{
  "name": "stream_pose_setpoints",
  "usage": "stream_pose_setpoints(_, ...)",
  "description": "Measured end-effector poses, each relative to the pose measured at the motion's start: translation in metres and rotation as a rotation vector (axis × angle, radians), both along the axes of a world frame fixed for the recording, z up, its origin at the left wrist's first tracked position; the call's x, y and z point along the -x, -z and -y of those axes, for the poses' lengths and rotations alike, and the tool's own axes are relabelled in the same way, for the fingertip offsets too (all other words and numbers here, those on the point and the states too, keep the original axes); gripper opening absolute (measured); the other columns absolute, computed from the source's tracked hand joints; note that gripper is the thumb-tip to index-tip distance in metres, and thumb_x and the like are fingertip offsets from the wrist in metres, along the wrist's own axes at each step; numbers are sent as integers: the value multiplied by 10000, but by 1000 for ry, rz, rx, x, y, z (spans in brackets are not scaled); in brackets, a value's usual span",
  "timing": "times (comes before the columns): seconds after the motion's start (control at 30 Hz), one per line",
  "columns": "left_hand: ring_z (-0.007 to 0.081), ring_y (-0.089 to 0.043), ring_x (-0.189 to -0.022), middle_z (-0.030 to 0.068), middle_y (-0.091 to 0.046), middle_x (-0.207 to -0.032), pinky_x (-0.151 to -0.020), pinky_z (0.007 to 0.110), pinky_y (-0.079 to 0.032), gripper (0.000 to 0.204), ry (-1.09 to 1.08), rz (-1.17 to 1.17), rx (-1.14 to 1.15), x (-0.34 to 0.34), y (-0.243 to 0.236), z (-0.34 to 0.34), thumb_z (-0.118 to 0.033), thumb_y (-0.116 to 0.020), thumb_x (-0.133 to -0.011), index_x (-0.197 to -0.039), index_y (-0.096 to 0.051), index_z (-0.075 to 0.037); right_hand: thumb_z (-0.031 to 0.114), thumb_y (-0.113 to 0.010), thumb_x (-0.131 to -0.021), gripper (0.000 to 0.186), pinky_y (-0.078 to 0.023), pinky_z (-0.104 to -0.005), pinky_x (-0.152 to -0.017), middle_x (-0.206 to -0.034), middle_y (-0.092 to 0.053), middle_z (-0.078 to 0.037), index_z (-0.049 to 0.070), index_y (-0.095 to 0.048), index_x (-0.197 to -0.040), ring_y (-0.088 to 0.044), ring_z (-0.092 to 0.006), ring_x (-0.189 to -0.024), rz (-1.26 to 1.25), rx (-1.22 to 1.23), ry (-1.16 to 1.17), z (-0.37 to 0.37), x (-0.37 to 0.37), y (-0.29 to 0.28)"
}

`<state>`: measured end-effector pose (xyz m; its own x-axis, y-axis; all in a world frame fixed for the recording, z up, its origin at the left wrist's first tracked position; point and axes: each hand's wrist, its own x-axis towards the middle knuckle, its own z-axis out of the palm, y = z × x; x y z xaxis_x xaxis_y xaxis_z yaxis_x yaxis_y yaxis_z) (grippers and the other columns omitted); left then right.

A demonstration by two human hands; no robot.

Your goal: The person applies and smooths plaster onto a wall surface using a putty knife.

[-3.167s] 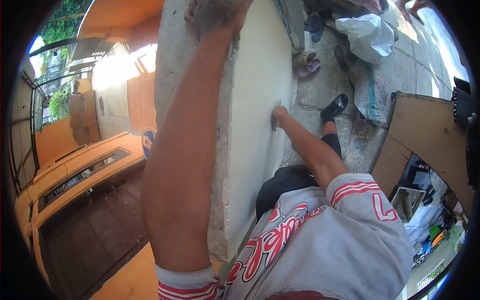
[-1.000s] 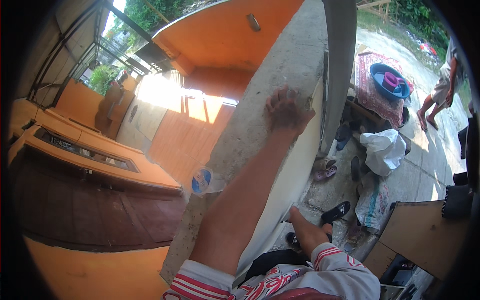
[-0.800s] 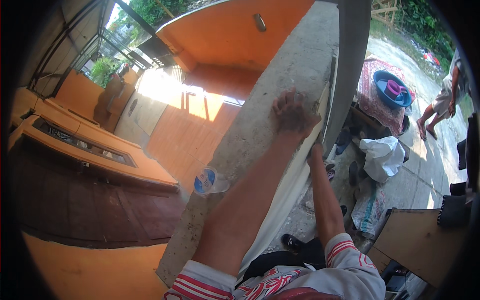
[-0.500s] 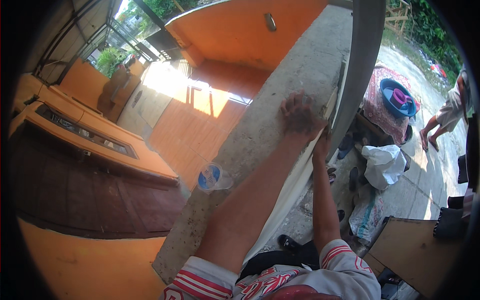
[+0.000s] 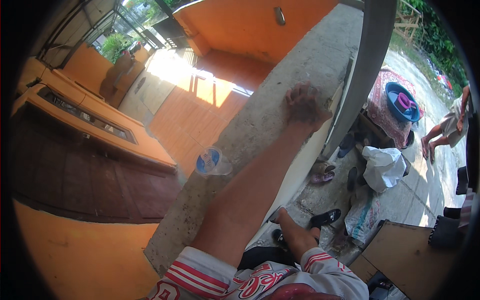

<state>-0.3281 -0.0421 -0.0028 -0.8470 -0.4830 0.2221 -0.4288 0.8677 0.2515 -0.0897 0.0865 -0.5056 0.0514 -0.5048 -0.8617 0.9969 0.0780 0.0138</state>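
My left hand rests palm down on top of a rough grey concrete ledge, fingers apart and slightly bent, with nothing visible in it. Its forearm stretches along the ledge. My right hand is low against the pale side face of the ledge, arm bent close to my body. The right fingers are mostly hidden, and what they touch or hold cannot be made out. A clear plastic cup with a blue print lies on the ledge, left of my left forearm.
A grey post rises from the ledge's right side. On the ground at right are a white sack, black sandals, a blue basin and a brown board. Another person's legs stand farther right. Orange tiled floor lies left.
My right hand has come down from beside my left hand to low along the ledge's side, nearer my body. The left hand stays on the ledge. The view has shifted slightly.
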Motion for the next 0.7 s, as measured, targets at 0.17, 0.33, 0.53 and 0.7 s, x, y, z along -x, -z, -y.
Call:
stream_pose_setpoints(0.17, 293, -258, -1441, 122, -351, -1536, -1176, 470, -143, 845, 6, -3, -31, -1, 0, 2, -517, -717, -700, -1435, -490, -168, 287, -351, -1011, 482, -444, -480, -1071, -1367, -553, -133, 56, -445, -1423, -581, -316, -1212, -414, 14, 357, 49, 221, -84)
stream_pose_setpoints(0.33, 292, -263, -1444, 114, -364, -1533, -1180, 472, -139, 869, -1, -4, -7, 1, 3, 3, -532, -733, -682, -1432, -494, -163, 367, -397, -1029, 523, -412, -385, -1014, -1332, -564, -163, -2, -478, -1391, -562, -280, -1170, -1076, 23, 500, 76, 368, -275)
stream_pose_setpoints(0.53, 274, -271, -1449, 111, -356, -1545, -1182, 471, -156, 867, 12, -2, 21, 2, 7, 3, -552, -720, -693, -1433, -496, -160, 329, -401, -1053, 513, -392, -361, -1033, -1333, -562, -218, -70, -482, -1367, -540, -291, -1209, -1557, -73, 661, 81, 307, -326)
stream_pose_setpoints(0.7, 275, -294, -1436, 111, -373, -1536, -1176, 461, -166, 843, 19, 0, 47, 2, 6, 1, -552, -708, -703, -1422, -511, -160, 294, -396, -1022, 474, -421, -384, -1014, -1307, -589, -184, -3, -499, -1376, -559, -310, -1205, -906, -270, 405, 64, 196, -162)
